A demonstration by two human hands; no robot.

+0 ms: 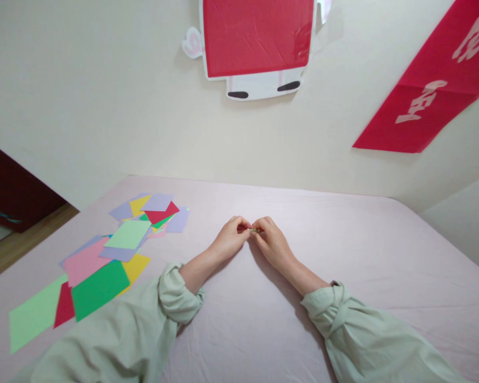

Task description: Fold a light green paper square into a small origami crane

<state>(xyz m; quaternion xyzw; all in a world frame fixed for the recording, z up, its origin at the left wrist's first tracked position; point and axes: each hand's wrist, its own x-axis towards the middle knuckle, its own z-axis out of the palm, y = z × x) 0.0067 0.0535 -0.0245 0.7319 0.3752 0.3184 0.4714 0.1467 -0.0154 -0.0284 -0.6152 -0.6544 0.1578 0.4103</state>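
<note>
Both hands meet at the middle of the table, fingertips almost touching. Between them is a small yellow-green piece point(255, 231), which looks like folded paper. Fingers cover most of it, so its shape cannot be made out. My left hand point(232, 235) pinches its left end between thumb and forefinger. From the other side, my right hand point(272, 240) is closed on it with thumb and fingers. To the left of my hands lie loose sheets of coloured paper, among them a light green sheet point(128, 234), a pink sheet point(87, 261) and a dark green sheet point(100, 288).
A pale pink cloth covers the table point(239, 330). Its far edge runs close to a white wall point(143, 117). On the wall hang a red cartoon cutout point(259, 37) and a red banner point(427, 96). A dark brown panel point(16, 186) stands at the far left.
</note>
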